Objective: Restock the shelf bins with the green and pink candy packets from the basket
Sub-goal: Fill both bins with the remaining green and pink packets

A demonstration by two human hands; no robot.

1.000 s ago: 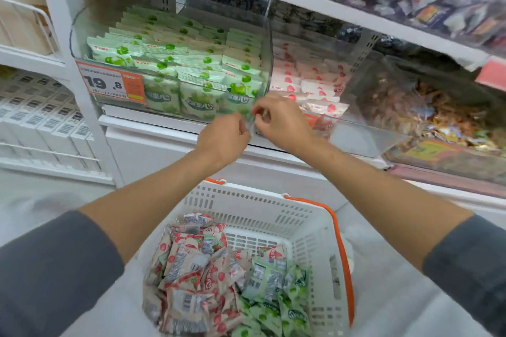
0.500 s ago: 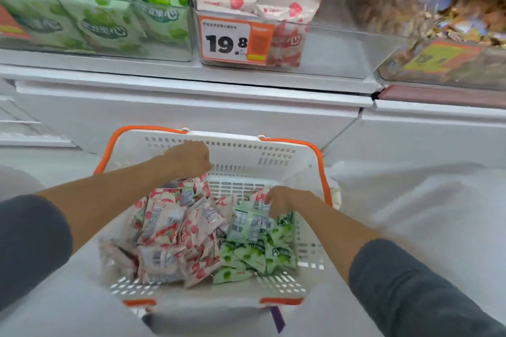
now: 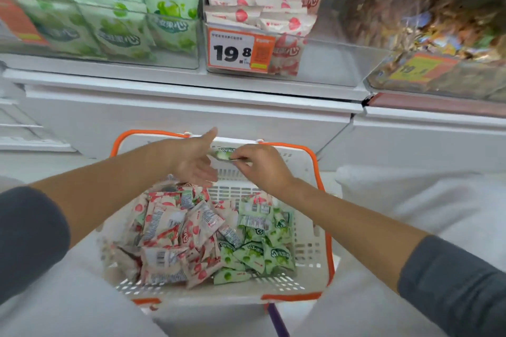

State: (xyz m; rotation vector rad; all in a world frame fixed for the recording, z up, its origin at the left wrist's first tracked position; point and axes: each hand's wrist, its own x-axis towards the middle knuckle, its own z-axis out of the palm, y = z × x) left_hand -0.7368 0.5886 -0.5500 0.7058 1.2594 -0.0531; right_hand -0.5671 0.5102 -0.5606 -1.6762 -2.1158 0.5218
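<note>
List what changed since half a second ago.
Both hands rose out of the basket. The right hand took up one green packet and pinches it near the far rim; the left hand came up empty and open beside it. The basket and heaped packets stayed put.

The person wears a dark grey long-sleeved top (plain, soft-looking cloth). The left sleeve [image 3: 30,241] ends well back from the left hand [image 3: 191,163], the right sleeve [image 3: 454,290] well back from the right hand [image 3: 264,168], forearms bare between.
</note>
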